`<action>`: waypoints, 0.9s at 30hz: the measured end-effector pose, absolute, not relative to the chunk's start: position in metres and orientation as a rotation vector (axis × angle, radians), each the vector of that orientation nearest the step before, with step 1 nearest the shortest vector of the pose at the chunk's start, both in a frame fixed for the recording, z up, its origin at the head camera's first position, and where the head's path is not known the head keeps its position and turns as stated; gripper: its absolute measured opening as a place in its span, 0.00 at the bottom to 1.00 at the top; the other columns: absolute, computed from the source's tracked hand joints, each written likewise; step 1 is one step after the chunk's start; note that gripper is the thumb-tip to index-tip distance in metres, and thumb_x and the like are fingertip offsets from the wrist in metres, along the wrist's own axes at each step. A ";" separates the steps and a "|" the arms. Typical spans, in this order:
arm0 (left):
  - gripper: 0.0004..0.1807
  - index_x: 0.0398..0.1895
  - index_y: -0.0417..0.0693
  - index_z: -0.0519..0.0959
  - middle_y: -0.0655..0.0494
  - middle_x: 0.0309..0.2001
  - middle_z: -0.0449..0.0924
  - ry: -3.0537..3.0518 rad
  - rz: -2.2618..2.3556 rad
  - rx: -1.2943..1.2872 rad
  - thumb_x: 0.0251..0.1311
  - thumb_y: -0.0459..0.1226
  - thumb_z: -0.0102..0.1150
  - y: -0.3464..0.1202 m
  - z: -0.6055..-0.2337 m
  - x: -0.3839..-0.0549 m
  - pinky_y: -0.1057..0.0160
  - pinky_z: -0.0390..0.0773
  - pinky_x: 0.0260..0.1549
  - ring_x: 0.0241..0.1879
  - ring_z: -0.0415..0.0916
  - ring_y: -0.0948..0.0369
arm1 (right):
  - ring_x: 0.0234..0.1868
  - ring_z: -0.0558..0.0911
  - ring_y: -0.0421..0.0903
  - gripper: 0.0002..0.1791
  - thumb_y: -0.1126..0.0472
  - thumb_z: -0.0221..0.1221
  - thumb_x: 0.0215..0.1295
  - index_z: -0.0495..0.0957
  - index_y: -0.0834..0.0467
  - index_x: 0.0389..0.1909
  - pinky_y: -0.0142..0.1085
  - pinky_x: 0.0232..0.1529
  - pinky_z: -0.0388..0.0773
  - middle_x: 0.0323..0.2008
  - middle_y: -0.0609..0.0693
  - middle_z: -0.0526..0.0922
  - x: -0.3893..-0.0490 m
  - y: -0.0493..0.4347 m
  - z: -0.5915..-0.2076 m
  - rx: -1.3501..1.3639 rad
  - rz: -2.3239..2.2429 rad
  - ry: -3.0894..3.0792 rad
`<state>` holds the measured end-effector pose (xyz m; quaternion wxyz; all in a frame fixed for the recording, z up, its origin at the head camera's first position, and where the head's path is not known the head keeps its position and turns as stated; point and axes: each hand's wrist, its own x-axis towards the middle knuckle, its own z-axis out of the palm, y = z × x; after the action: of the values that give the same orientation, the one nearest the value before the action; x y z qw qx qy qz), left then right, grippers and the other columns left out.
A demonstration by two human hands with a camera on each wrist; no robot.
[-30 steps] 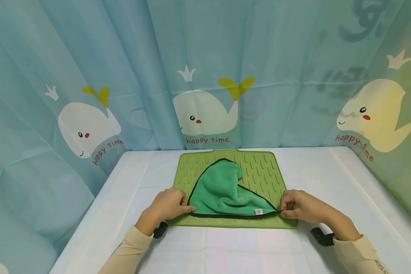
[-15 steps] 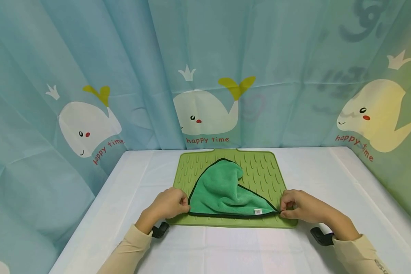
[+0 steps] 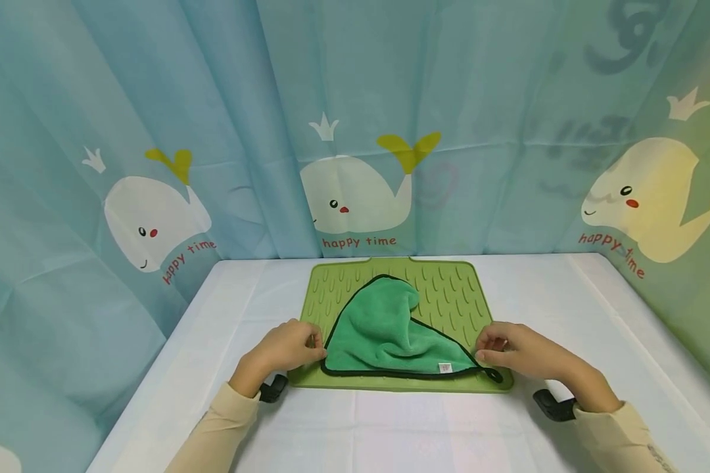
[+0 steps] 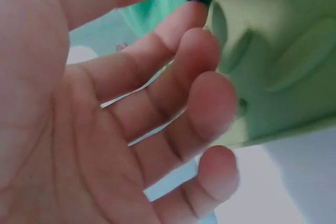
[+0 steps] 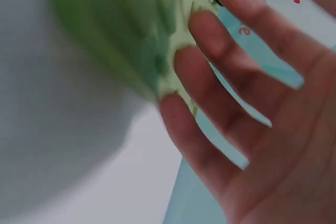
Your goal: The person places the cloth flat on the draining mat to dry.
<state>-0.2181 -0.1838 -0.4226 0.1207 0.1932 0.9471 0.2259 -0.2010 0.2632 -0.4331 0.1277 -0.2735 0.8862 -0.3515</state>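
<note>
Its loop [image 3: 494, 375] now released, the cloth [image 3: 375, 328] rests unheld between left hand [image 3: 285, 346] and right hand [image 3: 523, 352], both relaxed and empty.

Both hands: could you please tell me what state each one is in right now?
Left hand: open, holding nothing, by the cloth.
Right hand: open, holding nothing, by the cloth's right corner.

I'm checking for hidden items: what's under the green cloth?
The cloth lies on the mat, which shows around its edges. Anything else beneath is covered and can't be seen.
</note>
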 end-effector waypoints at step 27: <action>0.27 0.11 0.55 0.66 0.63 0.12 0.59 2.800 0.711 0.471 0.72 0.45 0.60 -0.126 -0.438 -0.327 0.65 0.61 0.18 0.14 0.54 0.64 | 0.29 0.76 0.44 0.04 0.65 0.62 0.67 0.84 0.59 0.33 0.38 0.33 0.74 0.30 0.51 0.84 -0.290 0.147 -0.429 -0.778 -0.661 2.667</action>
<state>-0.3271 -0.1258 -0.4381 0.1071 0.1601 0.9511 0.2416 -0.2895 0.1470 -0.4286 0.1422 -0.2698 0.9244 -0.2292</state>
